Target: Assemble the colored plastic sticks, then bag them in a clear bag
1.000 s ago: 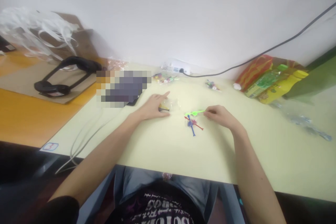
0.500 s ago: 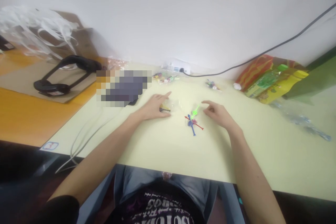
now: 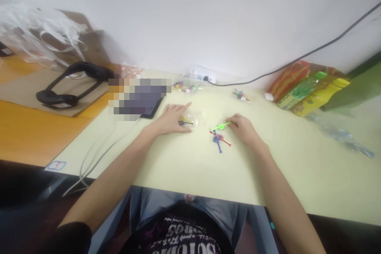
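Bare tabletop (image 3: 190, 166) before toy sticks (image 3: 219, 141)

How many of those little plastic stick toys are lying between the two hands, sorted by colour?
Green stick, at the right hand fingertips: 1
Blue stick: 1
Red stick: 1
Yellow and black piece, under the left hand: 1
Total: 4

green plastic pick (image 3: 220, 126), flat, beside blue pick (image 3: 218, 145)
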`<state>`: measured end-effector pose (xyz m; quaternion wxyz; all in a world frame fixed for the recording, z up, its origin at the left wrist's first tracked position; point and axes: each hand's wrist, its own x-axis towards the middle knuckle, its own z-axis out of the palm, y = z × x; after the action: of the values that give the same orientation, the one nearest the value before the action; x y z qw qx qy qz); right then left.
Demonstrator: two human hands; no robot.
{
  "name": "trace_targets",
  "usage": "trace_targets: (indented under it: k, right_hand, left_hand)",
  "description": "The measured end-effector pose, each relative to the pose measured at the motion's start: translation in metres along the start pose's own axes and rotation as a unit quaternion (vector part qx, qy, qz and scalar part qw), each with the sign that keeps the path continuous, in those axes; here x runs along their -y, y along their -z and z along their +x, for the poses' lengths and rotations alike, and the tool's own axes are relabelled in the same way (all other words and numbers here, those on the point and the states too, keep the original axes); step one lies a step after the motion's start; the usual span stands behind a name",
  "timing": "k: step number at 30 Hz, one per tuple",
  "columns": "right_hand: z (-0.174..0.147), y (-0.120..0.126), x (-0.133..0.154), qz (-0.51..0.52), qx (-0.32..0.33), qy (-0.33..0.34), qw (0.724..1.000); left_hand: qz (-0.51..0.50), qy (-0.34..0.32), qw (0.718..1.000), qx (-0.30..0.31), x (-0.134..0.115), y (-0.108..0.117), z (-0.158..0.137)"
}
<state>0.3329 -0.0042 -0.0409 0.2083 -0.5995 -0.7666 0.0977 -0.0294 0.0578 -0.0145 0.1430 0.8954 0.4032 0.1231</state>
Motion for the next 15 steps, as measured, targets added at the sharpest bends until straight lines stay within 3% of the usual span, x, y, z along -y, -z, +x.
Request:
trace_targets:
  k: [15]
  right_hand:
    - [-0.005,0.022,0.009,0.035,0.011,-0.016,0.999]
  left_hand:
    - [-0.052,0.003,0.998,-0.025,0.009,-0.005,0.001]
